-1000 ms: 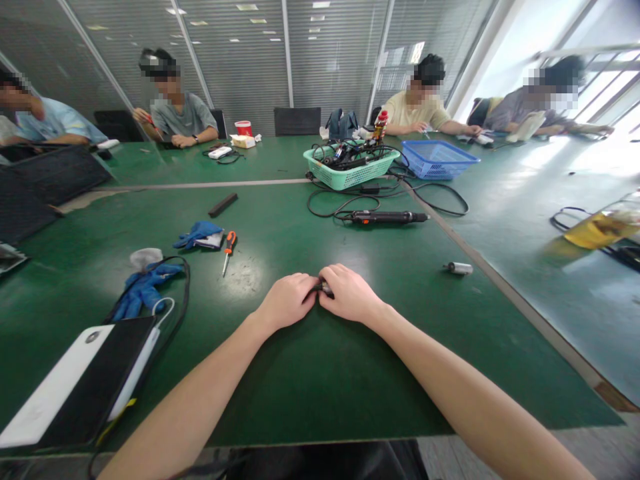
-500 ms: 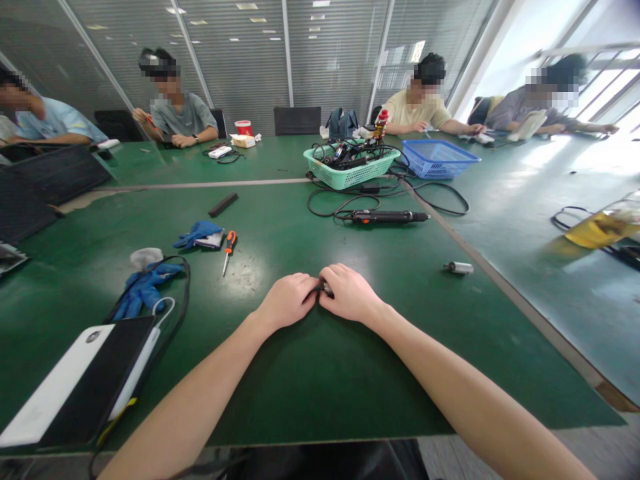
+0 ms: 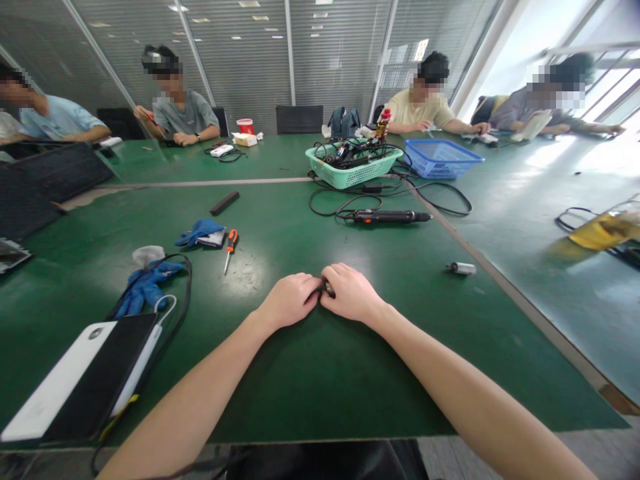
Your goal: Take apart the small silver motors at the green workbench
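My left hand [image 3: 293, 298] and my right hand [image 3: 349, 292] meet above the green table [image 3: 325, 387], fingers curled and tips nearly touching. Between them shows a small dark piece with a metallic-looking end [image 3: 329, 288]; most of it is hidden by the fingers, so its kind is unclear. Both hands are closed around it. To the left lies an orange-and-black screwdriver [image 3: 231, 250], its shaft pointing toward me. Off to the right rests a small silver cylinder with a dark end [image 3: 461, 269], apart from my hands.
A black electric screwdriver [image 3: 390, 217] with its cable lies beyond my hands. Behind it stand a green basket [image 3: 345, 177] of tools and a blue basket [image 3: 440, 160]. Blue gloves [image 3: 145, 283] and a white-and-black device [image 3: 85, 380] are at left. Several people sit across.
The whole view has shifted very slightly. My hands keep nearly the same pose around the small piece, and the things on the table have stayed put.
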